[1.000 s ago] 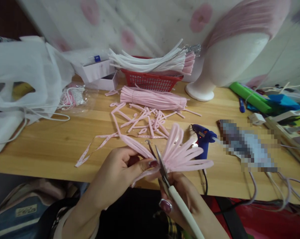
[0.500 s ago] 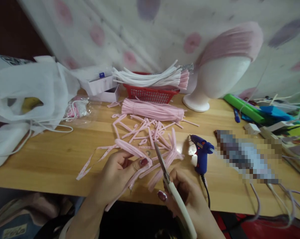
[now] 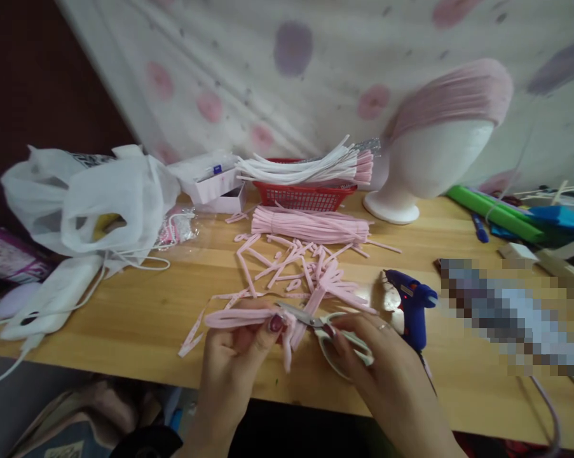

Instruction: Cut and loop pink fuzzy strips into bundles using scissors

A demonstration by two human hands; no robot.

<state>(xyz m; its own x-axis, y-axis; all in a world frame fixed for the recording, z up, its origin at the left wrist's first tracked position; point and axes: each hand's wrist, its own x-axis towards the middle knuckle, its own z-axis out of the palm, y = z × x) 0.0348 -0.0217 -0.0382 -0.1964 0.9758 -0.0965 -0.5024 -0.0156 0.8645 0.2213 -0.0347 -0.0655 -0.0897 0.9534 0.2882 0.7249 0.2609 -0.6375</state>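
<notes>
My left hand (image 3: 241, 362) pinches a looped bundle of pink pipe cleaners (image 3: 236, 317) between thumb and fingers, with short ends hanging below the thumb. My right hand (image 3: 382, 356) grips white-handled scissors (image 3: 337, 346), its fingers through the handles. The blades point left and touch or nearly touch the pink bundle beside my left thumb; whether they cut into it cannot be seen. Just behind the scissors lies another shaped pink pipe-cleaner piece (image 3: 337, 280). Bent pink scraps (image 3: 287, 261) are strewn beyond my hands, and a pale pink measuring tape (image 3: 196, 327) curls to the left.
A blue glue gun (image 3: 413, 305) stands to the right, its red light on. Behind are a pink pipe-cleaner bundle (image 3: 310, 226), a red basket (image 3: 300, 197) and a white foam head (image 3: 430, 159). White bags (image 3: 110, 210) and a power bank (image 3: 53, 299) sit left.
The scissors have turned from pointing away to pointing left, and their blades have come to the pink bundle. The bundle's loop now lies more level. The whole view has shifted.
</notes>
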